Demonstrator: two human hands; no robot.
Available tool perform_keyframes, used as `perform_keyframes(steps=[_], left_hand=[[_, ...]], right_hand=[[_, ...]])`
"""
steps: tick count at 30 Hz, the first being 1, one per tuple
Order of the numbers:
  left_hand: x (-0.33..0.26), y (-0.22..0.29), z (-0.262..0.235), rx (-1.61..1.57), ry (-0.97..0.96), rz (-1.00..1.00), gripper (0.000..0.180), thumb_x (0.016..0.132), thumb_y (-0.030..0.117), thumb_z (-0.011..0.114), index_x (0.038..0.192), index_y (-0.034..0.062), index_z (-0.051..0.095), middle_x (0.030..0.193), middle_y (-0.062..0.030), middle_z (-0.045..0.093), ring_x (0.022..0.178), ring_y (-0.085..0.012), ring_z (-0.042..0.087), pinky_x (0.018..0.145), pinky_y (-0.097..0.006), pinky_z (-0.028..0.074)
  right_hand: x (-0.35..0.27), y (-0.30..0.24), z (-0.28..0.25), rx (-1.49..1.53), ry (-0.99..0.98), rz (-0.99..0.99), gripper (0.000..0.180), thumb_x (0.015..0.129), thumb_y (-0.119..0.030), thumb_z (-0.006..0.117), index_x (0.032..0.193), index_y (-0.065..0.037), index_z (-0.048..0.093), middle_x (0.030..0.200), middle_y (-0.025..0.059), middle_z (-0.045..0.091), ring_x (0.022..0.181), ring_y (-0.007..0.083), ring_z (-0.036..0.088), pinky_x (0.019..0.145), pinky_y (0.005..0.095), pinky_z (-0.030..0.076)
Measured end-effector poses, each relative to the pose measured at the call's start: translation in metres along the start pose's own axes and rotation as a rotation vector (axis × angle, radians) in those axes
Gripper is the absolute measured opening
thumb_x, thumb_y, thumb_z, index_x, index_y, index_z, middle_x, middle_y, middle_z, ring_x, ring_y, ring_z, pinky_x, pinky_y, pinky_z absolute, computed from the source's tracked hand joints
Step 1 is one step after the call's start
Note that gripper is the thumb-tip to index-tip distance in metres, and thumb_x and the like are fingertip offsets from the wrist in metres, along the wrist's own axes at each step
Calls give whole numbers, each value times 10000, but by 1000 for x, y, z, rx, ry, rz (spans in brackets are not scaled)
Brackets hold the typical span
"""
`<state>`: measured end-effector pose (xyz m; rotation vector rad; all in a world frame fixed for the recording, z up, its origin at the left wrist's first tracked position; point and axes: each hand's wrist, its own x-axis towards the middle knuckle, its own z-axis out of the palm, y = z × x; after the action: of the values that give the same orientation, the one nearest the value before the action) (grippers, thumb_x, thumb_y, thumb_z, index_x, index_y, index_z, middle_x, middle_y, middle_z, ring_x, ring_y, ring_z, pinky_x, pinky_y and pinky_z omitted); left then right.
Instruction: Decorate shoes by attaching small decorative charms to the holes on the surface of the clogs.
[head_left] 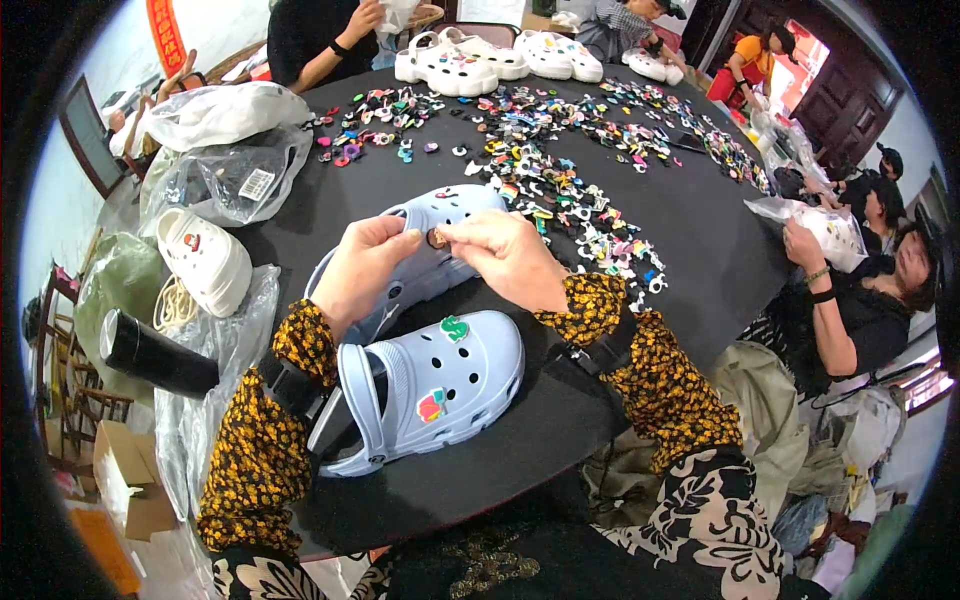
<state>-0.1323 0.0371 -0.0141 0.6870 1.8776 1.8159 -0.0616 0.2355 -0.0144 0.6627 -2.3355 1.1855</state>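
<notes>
1. Nearest to us lies a light blue clog (pixel 440 385) on the black round table (pixel 690 230), its heel strap toward our left forearm; a green charm (pixel 454 328) sits near its top and a red and green one (pixel 431 405) on its side.
2. Just beyond it, our left hand (pixel 365 270) curls over a second light blue clog (pixel 425 245), thumb and forefinger pinched together on a small round brownish charm (pixel 437 238).
3. Our right hand (pixel 510 258) meets the left at that same charm, fingertips closed on it from the other side, the remaining fingers folded. The charm is held right above the second clog's perforated top; we cannot tell whether it touches the clog.
4. To our left, off the table's edge, a white clog (pixel 205 260) rests on clear plastic bags (pixel 225 180), with a black cylindrical bottle (pixel 155 355) lying nearer.
5. Past our hands, a wide scatter of small coloured charms (pixel 560 170) covers the tabletop.
6. At the far rim stand several white clogs (pixel 470 65).
7. On the right, another person's hands (pixel 805 245) hold a white clog in a plastic bag.
</notes>
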Motion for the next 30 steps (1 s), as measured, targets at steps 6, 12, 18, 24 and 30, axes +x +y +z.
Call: perform_keyframes(steps=[6,12,18,24,30], left_hand=[[-2,-7,-7,45,-15,29,209,908,125,528,992,-37,628,836,0,625,738,-64,555,681,-234,453],[-7,6,-1,161,-37,14,226,916,132,513,1033,-34,614,890,7,620,815,-58,538,754,-237,443],[-9,6,3,189,-39,68,197,919,157,512,774,30,555,661,86,408,629,-14,358,520,-225,323],[-6,9,-1,224,-75,44,234,922,128,516,1059,-37,608,868,39,587,795,-37,491,732,-217,417],[-4,1,-2,264,-43,48,238,926,157,523,1023,-38,616,845,44,581,782,-36,487,712,-214,415]], right_hand=[[11,-7,8,387,76,314,152,799,-24,620,939,7,669,799,139,672,741,129,644,686,254,509],[16,-4,9,23,54,292,200,727,-130,707,860,-9,622,709,109,624,635,192,610,641,310,484],[26,-3,2,-68,-32,314,311,686,-189,734,906,-40,572,713,79,579,691,227,586,635,367,452],[32,-5,0,-101,-63,382,361,679,-233,739,934,-48,563,735,74,577,717,233,578,672,370,437],[25,-1,2,-85,-34,406,378,681,-233,738,949,-34,561,758,92,600,743,247,601,684,378,461]])
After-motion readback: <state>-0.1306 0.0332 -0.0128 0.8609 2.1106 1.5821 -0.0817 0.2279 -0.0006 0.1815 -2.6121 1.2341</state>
